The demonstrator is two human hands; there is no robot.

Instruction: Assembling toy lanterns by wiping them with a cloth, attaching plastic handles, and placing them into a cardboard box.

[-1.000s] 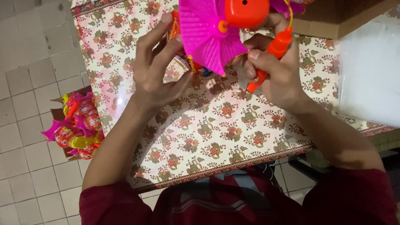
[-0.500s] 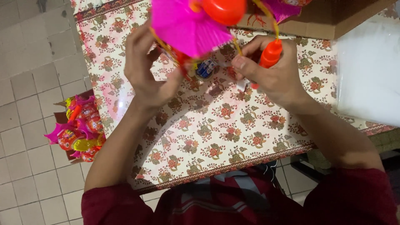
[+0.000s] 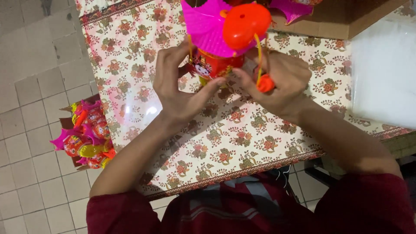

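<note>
Box of toys (image 3: 86, 134) on floor at left. Over the floral surface (image 3: 225, 147), left hand (image 3: 177, 93) fingers pinch lantern (image 3: 216, 65); right hand (image 3: 281, 82) grips its orange handle (image 3: 265, 83). Best w/ lantern held upright, string slack.

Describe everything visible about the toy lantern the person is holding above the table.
The toy lantern looks plastic: a red drum body with a cartoon print, a pink ribbed fan-shaped roof and a glossy orange cap on top. Thin yellow cords run down to an orange handle. It is held above the floral tablecloth, the left hand fingering its body, the right hand gripping the handle.
</note>
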